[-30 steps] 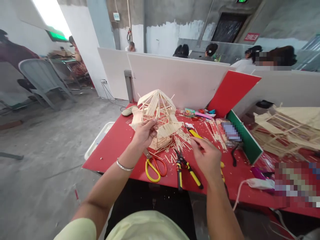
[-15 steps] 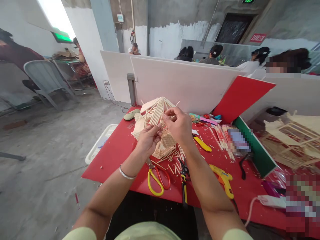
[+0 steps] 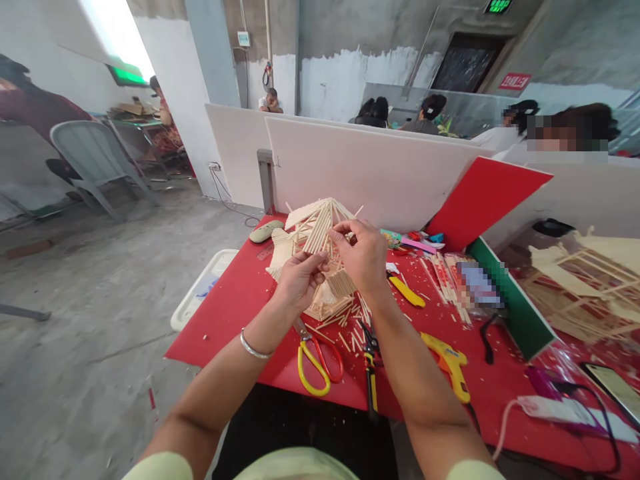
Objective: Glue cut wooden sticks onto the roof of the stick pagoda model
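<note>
A model pavilion (image 3: 336, 285) of pale wooden sticks stands on the red tabletop, its peaked roof partly covered with stick panels. My left hand (image 3: 301, 279) pinches at the lower end of a wooden stick (image 3: 321, 230) on the roof's near slope. My right hand (image 3: 364, 257) is closed in a pinch at the right edge of the same slope, thumb and index finger together. The fingers hide much of what lies between them. Below the hands lie red-and-yellow scissors (image 3: 314, 367), black-and-yellow pliers (image 3: 371, 373) and loose cut sticks (image 3: 353, 333).
To the right are a yellow glue gun (image 3: 450, 363), a yellow-handled tool (image 3: 407, 291), bundled sticks (image 3: 447, 283) and a power strip (image 3: 555, 408). White boards (image 3: 370, 163) wall off the back. A second stick model (image 3: 590, 280) stands far right. People sit beyond the boards.
The view has shifted slightly, so everything sits a little lower and further right. Both hands stay pinched at the roof's near slope, with little visible movement.
</note>
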`<state>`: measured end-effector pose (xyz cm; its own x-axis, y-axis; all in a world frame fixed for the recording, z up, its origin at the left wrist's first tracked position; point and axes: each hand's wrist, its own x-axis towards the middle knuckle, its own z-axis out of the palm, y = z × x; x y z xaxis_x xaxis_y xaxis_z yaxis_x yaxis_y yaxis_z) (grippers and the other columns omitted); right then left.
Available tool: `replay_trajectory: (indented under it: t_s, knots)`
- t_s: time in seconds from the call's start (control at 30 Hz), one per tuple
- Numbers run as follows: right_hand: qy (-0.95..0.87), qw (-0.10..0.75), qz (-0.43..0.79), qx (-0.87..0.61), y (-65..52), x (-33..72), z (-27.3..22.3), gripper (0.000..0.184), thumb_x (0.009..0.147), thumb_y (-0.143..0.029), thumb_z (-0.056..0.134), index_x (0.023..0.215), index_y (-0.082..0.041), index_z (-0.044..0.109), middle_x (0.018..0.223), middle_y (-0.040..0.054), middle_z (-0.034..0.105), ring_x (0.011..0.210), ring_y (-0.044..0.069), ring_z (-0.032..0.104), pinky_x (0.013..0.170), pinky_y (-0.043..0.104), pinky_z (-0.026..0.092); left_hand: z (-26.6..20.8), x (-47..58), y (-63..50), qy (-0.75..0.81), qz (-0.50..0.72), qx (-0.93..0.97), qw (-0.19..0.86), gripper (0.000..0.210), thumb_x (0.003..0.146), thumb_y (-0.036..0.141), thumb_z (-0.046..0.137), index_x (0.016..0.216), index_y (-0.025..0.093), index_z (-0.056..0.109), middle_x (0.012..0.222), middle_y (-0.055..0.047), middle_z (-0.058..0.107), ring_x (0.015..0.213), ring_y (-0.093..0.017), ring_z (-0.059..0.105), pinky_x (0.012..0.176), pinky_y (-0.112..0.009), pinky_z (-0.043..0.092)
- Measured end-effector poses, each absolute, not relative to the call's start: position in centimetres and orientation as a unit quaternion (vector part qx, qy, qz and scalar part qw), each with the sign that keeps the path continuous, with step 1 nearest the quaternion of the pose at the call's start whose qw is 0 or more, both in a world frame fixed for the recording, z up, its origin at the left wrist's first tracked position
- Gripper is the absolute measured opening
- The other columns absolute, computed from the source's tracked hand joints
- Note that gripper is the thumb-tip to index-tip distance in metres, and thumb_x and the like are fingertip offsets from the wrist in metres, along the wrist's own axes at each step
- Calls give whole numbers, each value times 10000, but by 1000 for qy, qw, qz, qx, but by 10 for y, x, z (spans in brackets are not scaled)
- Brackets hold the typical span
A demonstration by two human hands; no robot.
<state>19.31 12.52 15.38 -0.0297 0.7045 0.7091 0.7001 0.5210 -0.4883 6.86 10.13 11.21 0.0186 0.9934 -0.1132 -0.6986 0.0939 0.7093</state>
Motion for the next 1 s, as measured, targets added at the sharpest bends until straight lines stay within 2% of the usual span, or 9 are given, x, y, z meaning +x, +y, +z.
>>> replay_trajectory:
  t_s: [0.33,0.5,0.8,0.9,1.0]
  knots:
    - [-717,478,-13,-508,124,191,151,176,923,-354,595,907,-228,716,927,40,698,761,151,582,767,310,436,113,68,102,304,636,225,673,272,625,151,846,768,117,617,674,3,631,530,-49,580,402,-123,382]
    - [-717,485,-64,-496,119,185,144,218,952,-361,550,987,-238,725,988,38,703,866,156,613,790,294,447,110,64,103,293,633,226,680,258,640,148,842,764,115,619,664,2,633,543,-54,594,413,-123,393]
    - [-717,503,-102,-472,122,182,136,228,958,-349,550,1031,-249,742,955,26,720,845,141,622,786,289,473,113,55,105,287,603,218,712,187,763,274,729,796,117,633,691,-29,664,529,-82,604,400,-162,406]
    - [-713,519,-109,-459,123,181,133,227,956,-348,559,1025,-241,746,958,30,729,901,150,633,839,303,484,111,52,105,282,596,242,712,229,768,327,725,798,115,642,708,-40,669,534,-91,609,397,-174,405]
    - [-712,521,-120,-455,123,181,130,222,950,-344,571,1028,-239,750,965,31,734,930,156,632,871,314,486,110,50,104,287,591,265,705,210,740,284,743,805,102,661,727,-38,672,543,-86,611,399,-173,401]
